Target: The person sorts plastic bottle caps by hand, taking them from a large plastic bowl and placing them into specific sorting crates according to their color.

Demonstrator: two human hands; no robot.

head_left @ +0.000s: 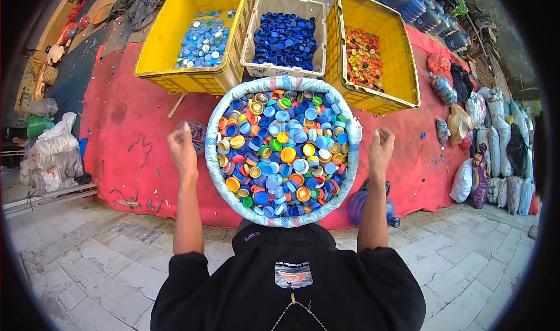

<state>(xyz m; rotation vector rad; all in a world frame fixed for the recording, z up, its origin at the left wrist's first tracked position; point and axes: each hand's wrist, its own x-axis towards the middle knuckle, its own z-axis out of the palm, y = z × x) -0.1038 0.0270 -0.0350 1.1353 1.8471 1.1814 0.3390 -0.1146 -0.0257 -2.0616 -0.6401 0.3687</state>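
Black-sleeved arms flank the sack of mixed bottle caps (pixel 282 151); left hand (pixel 182 147) and right hand (pixel 381 146) look loosely curled, seemingly empty. Grab few caps, sorting by colour into the crates (pixel 160 51).

The round black rim of the lens is cutting off all four corners of the view. The sack of mixed bottle caps (pixel 282 151) is hiding its own lower part and whatever is lying under its top layer of caps. Both hands, the left hand (pixel 182 147) and the right hand (pixel 380 147), are curling shut, so their palms and any caps inside them are not showing. The light blue caps (pixel 204 39) in the left yellow crate (pixel 169 39) are too small for any print to be read. The big blue water bottles (pixel 417 7) at the top right are running dark and blurring into the lens rim.
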